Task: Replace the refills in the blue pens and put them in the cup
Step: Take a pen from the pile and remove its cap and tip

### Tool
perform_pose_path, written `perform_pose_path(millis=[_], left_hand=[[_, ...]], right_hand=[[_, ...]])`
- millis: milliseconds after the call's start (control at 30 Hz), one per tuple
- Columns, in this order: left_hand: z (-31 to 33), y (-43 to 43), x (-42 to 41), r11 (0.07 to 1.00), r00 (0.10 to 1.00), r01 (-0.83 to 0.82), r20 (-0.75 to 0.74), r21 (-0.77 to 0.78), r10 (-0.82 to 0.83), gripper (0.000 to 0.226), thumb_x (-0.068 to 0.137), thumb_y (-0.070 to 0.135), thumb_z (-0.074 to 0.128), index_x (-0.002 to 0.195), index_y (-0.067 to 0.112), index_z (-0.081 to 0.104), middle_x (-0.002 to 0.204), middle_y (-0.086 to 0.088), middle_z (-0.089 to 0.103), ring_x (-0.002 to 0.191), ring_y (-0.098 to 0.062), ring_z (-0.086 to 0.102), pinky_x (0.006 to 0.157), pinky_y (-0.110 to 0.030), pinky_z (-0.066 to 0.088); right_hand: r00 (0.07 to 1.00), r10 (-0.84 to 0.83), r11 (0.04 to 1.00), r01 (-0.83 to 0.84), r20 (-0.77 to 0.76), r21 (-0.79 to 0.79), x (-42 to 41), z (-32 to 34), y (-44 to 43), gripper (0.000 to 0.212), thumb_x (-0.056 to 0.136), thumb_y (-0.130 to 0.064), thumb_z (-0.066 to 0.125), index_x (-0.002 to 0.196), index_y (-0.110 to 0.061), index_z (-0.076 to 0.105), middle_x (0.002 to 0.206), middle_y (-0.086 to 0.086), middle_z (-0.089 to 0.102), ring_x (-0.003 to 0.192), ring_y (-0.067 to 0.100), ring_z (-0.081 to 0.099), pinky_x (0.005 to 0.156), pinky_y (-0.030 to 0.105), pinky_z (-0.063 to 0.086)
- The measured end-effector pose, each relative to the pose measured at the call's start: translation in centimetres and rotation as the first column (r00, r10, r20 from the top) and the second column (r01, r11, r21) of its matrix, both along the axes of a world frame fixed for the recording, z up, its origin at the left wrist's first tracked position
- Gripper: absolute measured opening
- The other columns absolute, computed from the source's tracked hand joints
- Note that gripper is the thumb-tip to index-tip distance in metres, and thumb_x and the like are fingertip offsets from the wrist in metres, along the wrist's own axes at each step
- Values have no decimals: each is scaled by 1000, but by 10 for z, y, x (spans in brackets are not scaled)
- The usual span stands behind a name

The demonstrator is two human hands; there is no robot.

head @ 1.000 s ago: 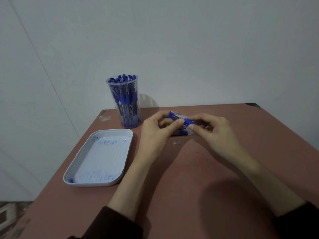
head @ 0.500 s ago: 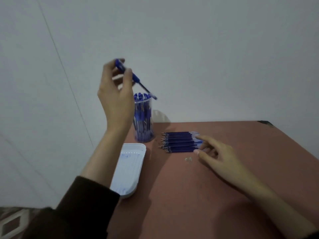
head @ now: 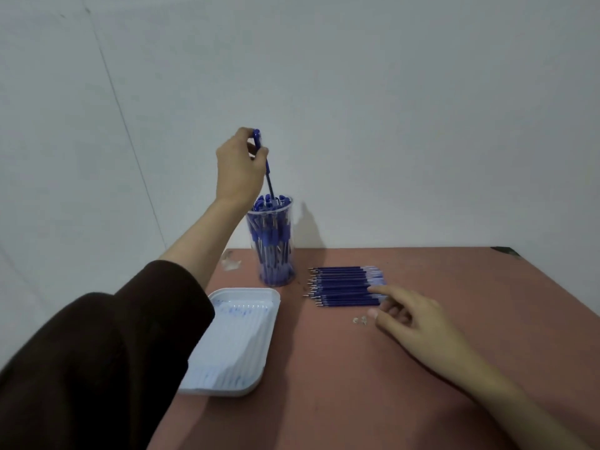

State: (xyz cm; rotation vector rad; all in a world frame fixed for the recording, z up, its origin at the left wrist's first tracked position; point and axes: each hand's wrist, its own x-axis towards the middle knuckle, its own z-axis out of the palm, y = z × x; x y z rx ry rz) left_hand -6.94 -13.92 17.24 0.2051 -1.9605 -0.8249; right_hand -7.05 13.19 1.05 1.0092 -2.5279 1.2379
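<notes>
A clear plastic cup (head: 274, 254) packed with several blue pens stands at the back of the reddish table. My left hand (head: 238, 167) is raised above the cup and pinches the capped end of a blue pen (head: 263, 164), which hangs almost upright with its tip at the cup's mouth. A neat row of several blue refills (head: 344, 286) lies on the table to the right of the cup. My right hand (head: 415, 315) rests on the table with its fingers extended, the fingertips touching the right ends of the refills.
A white ribbed tray (head: 240, 339) with blue ink marks lies left of centre, partly under my left sleeve. A few small clear bits (head: 359, 320) sit by my right thumb. The wall rises right behind the table (head: 454, 368); scuff marks (head: 231, 262) show left of the cup.
My left hand carried the pen from a slant high above the cup to nearly upright, tip now at the cup's mouth. One second ago both hands held that pen. My right hand stayed at the refills.
</notes>
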Motion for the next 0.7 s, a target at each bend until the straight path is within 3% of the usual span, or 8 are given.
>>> perform_pose_path(millis=[100, 233, 333, 467, 600, 700], left_hand=[[-7, 1, -2, 999, 995, -15, 97, -41, 19, 36, 90, 5, 53, 124, 15, 47, 90, -12, 63, 79, -32, 63, 74, -39, 52], [-13, 3, -5, 988, 978, -62, 190, -142, 89, 26, 89, 6, 54, 114, 13, 51, 90, -14, 67, 83, -32, 61, 71, -41, 52], [-22, 3, -8, 967, 940, -93, 299, -238, 164, 20, 88, 10, 58, 107, 13, 57, 94, -11, 69, 84, -30, 63, 74, -42, 53], [-38, -3, -9, 949, 910, -130, 344, -288, 229, 18, 89, 13, 57, 101, 10, 70, 101, -11, 70, 96, -30, 61, 72, -32, 46], [-43, -5, -8, 938, 896, -129, 367, -322, 249, 39, 97, 35, 48, 92, 5, 73, 89, -16, 69, 113, -28, 47, 68, -31, 35], [-45, -3, -1, 931, 900, -88, 372, -355, 226, 47, 99, 40, 41, 97, 5, 72, 98, -15, 69, 122, -30, 39, 80, -32, 34]], right_hand=[[1000, 13, 1000, -13, -6, 20, 1, 1, -1, 30, 86, -28, 66, 115, -32, 63, 84, -12, 63, 86, -2, 54, 72, 5, 36], [1000, 20, 999, -20, -2, 37, 2, 1, -1, 30, 87, -28, 65, 117, -33, 62, 84, -10, 62, 83, -3, 54, 73, 7, 37], [1000, 21, 999, -21, -3, 45, 2, 2, -1, 31, 87, -29, 65, 117, -33, 61, 84, -11, 61, 85, -5, 53, 73, 7, 37], [1000, 19, 999, -19, -10, 45, 3, 2, -1, 31, 87, -29, 65, 117, -33, 61, 84, -11, 61, 87, -5, 52, 73, 5, 36], [1000, 19, 998, -19, 3, 57, 3, 1, -1, 31, 87, -31, 64, 118, -34, 61, 85, -12, 61, 85, -3, 53, 74, 7, 37], [1000, 6, 999, -7, 9, 51, 3, 2, -2, 31, 87, -29, 65, 117, -32, 62, 84, -12, 61, 83, -3, 53, 73, 7, 37]])
